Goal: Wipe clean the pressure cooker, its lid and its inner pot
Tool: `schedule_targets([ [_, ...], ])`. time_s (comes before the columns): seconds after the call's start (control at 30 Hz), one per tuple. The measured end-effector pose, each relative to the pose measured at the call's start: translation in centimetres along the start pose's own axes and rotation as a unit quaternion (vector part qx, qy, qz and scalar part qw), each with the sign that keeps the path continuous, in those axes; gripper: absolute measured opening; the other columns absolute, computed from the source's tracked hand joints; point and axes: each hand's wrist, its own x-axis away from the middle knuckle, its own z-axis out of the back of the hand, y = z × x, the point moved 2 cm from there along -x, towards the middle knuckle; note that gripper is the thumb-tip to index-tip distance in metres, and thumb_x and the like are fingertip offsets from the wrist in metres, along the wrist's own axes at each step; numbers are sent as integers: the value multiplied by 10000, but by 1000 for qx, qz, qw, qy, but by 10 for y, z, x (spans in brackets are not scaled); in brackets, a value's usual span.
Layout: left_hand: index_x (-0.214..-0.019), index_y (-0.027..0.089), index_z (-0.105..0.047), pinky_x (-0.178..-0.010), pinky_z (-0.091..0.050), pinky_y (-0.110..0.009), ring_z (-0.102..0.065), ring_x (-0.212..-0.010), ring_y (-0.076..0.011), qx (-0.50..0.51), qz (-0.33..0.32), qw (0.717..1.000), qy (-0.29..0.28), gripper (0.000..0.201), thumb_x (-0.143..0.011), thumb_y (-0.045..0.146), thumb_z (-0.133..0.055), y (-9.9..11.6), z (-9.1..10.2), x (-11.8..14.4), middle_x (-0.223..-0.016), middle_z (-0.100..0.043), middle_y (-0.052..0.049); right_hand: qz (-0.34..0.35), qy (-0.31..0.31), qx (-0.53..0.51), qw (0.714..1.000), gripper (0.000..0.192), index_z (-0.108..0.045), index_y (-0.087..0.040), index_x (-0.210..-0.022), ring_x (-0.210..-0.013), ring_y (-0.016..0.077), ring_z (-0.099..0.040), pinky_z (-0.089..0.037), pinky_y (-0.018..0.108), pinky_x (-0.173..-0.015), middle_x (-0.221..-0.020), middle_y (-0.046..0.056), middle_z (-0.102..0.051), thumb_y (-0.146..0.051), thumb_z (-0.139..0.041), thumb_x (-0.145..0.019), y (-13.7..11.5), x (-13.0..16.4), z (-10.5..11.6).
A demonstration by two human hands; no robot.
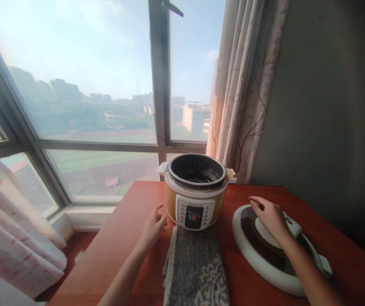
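My right hand point(270, 216) rests flat on round white cooker lid point(249, 250); likely heavy, rigid, smooth; grip central handle. Left hand point(153, 227) loosely open, empty, beside yellow cooker point(195, 193).

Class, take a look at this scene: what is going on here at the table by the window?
A person stands at a red-brown table by a window. An electric pressure cooker sits open on it, its inner pot showing, at the far end of a grey patterned cloth. The right hand rests on the handle of the cooker's lid, which lies flat on the table to the right. The left hand hovers, fingers loosely open, just left of the cooker's body.
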Motion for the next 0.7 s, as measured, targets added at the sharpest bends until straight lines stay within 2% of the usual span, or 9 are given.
schedule_targets([
  [0.07, -1381, 99, -419, -550, -435, -266, -577, -524, -157, -65, -9, 998, -20, 614, -836, 377, -467, -8, -7, 6, -591, -583, 52, 6, 4, 44, 999, 407, -725, -199, -1015, -931, 271, -686, -506, 385, -860, -1031, 110, -745, -435, -434, -856, 19, 6, 2],
  [0.17, -1375, 107, -450, -617, -440, -281, -614, -592, -172, -149, -30, 988, -17, 549, -859, 293, -444, -11, -11, 13, -620, -610, 35, 41, 24, 85, 995, 392, -707, -194, -1005, -954, 289, -663, -491, 419, -898, -1016, 115, -733, -423, -424, -862, 40, 17, 1],
  [0.3, -1380, 116, -464, -646, -430, -279, -618, -637, -176, -165, -53, 985, 0, 524, -878, 261, -431, -12, -9, 19, -651, -620, 22, 87, 58, 109, 989, 387, -686, -180, -1035, -981, 294, -638, -467, 429, -942, -1024, 124, -723, -434, -445, -869, 55, 29, -5],
  [0.43, -1380, 122, -474, -657, -415, -278, -600, -654, -177, -180, -90, 980, 3, 514, -884, 243, -418, -11, -8, 26, -689, -623, 7, 115, 62, 156, 979, 417, -673, -161, -1070, -1008, 297, -620, -454, 423, -951, -1086, 132, -711, -460, -442, -893, 63, 31, -10],
  [0.53, -1411, 121, -440, -656, -400, -273, -586, -660, -175, -202, -100, 974, 8, 537, -886, 228, -413, -10, -9, 30, -713, -616, 0, 106, 65, 198, 972, 472, -673, -141, -1084, -1015, 314, -614, -450, 437, -948, -1092, 149, -702, -502, -438, -893, 72, 30, -10],
  [0.7, -1429, 144, -416, -651, -386, -270, -580, -662, -181, -218, -102, 971, 4, 534, -903, 233, -407, -9, -11, 32, -689, -589, 10, 43, 56, 274, 959, 568, -669, -139, -1116, -1005, 331, -626, -472, 448, -893, -1095, 180, -675, -588, -417, -876, 88, 35, -7],
])
